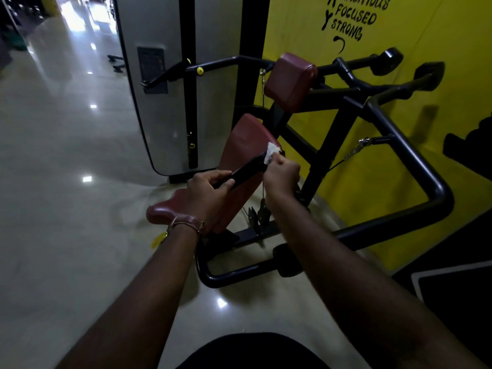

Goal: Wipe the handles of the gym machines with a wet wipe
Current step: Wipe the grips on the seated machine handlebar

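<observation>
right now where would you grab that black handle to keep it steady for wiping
Grip the black handle at its near, lower end, coming from the left, as the left hand does. The bar slants up and away, so that leaves its far end free for the wet wipe in the right hand.

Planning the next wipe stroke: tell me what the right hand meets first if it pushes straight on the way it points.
The right hand, pinching the wet wipe at the far end of the black handle, points up and away. It would likely first meet the maroon back pad just behind the wipe, though depth is unclear.
</observation>
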Available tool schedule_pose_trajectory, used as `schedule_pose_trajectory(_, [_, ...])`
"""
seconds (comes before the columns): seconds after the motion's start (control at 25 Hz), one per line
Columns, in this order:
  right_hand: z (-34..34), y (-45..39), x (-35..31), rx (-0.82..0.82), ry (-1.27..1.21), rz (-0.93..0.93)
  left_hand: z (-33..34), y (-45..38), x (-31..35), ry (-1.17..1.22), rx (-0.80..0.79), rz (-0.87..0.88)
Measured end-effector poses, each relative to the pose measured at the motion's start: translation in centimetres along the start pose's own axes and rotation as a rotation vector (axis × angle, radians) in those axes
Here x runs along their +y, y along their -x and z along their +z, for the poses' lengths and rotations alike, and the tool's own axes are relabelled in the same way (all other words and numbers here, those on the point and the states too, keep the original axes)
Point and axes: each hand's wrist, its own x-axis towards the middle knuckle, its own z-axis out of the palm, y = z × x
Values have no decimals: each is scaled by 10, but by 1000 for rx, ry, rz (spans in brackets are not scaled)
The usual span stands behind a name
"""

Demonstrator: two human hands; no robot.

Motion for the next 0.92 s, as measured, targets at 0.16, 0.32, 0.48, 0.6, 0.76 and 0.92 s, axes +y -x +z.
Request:
schedule_pose_trajectory(0.16, [30,72,26,-173,-221,431,-7,-1,1,19,-58,-42])
schedule_pose_trajectory(0.32, [21,78,21,-245,-454,513,-13,1,-4,-16,-64,-63])
schedule_pose_trajectory(0.48, [15,23,-4,-39,-775,470,-14,1,-11,-74,-43,-56])
schedule_pose_trajectory(0.6, [21,54,-3,-210,-794,584,-13,4,-4,-68,-26,-52])
schedule_pose_trajectory(0.76, [14,75,10,-271,-580,518,-10,11,-2,-35,55,8])
schedule_pose_trajectory(0.92, [0,41,11,5,-185,-61,-7,8,-7,-20,90,6])
